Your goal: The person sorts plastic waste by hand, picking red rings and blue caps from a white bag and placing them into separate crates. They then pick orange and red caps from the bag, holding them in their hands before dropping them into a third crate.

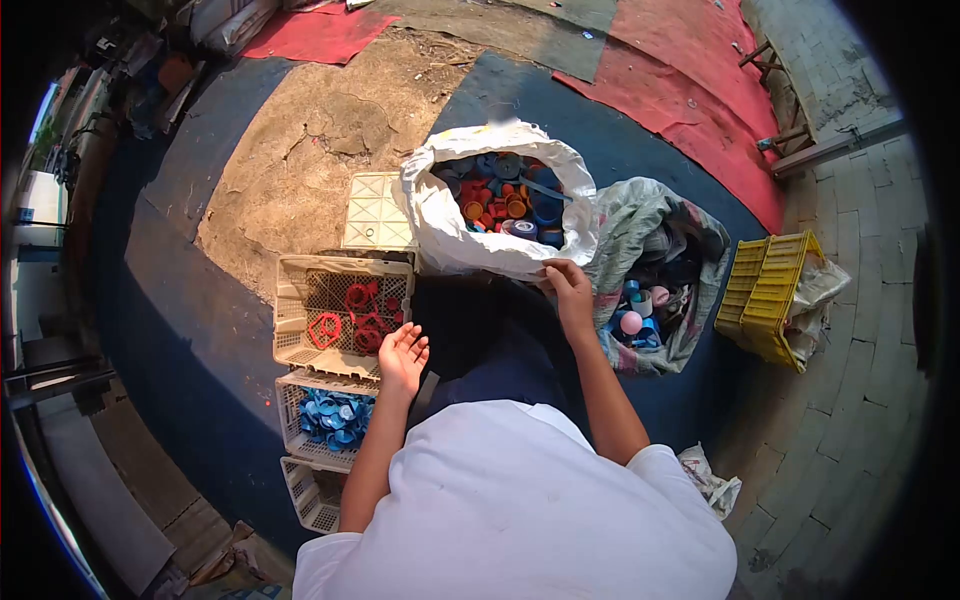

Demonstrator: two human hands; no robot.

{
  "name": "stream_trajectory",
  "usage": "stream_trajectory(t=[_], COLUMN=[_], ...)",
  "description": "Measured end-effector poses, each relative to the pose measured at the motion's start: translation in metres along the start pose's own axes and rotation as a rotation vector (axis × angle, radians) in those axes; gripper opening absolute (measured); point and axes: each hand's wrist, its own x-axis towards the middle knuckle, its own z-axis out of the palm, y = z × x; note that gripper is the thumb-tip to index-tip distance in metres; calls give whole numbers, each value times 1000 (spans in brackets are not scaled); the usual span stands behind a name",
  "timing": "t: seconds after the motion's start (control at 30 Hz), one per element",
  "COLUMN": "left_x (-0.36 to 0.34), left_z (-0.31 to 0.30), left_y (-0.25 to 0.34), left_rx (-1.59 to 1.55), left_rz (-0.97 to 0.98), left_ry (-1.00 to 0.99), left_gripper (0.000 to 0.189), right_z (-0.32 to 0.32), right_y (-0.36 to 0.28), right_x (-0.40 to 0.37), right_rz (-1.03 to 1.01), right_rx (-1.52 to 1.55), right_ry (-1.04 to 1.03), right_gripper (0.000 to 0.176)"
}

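Note:
My left hand (404, 357) is held palm up with its fingers loosely apart and nothing in it, beside the right edge of a beige crate (292, 310) that holds red plastic pieces (358, 296). At the lower right rim of a white sack (450, 235), my right hand (570, 292) has its fingers closed on the sack's edge. Orange, red and blue plastic caps (515, 207) fill the sack. Below the beige crate, another crate (292, 405) contains blue plastic pieces (335, 417).
A green-grey woven sack (697, 335) with mixed plastic items stands right of the white one. Farther right is a yellow crate (743, 290) with plastic bags. An overturned beige crate (372, 212) lies beyond, and a third crate (303, 490) stands at the lower left.

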Motion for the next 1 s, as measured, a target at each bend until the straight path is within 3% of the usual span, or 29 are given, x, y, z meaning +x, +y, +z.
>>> stream_trajectory(t=[0.17, 0.33, 0.43, 0.53, 0.67, 0.87, 1.0], left_x=[4, 23, 25, 28, 23, 22, 32], left_z=[105, 175, 205, 221, 223, 218, 199], left_y=[10, 15, 18, 24, 23, 34, 37], left_rx=[39, 366, 864, 1242, 1442, 1673, 1735], left_rz=[222, 513, 853, 1272, 1392, 1512, 1434], left_ry=[-135, -216, -187, -250, -294, -276, -315], left_gripper=[30, 20, 12, 13, 18, 23, 21], right_z=[-5, -2, 7, 17, 34, 50, 57], right_y=[-42, -53, -70, -39, -32, -29, -9], right_x=[69, 118, 122, 138, 145, 167, 176], right_rz=[-44, -148, -85, -261, -339, -206, -117], right_rx=[43, -291, -458, -653, -947, -1236, -1322], right_ry=[-57, -117, -228, -332, -226, -170, -130], right_gripper=[21, 22, 23, 26, 22, 13, 12])
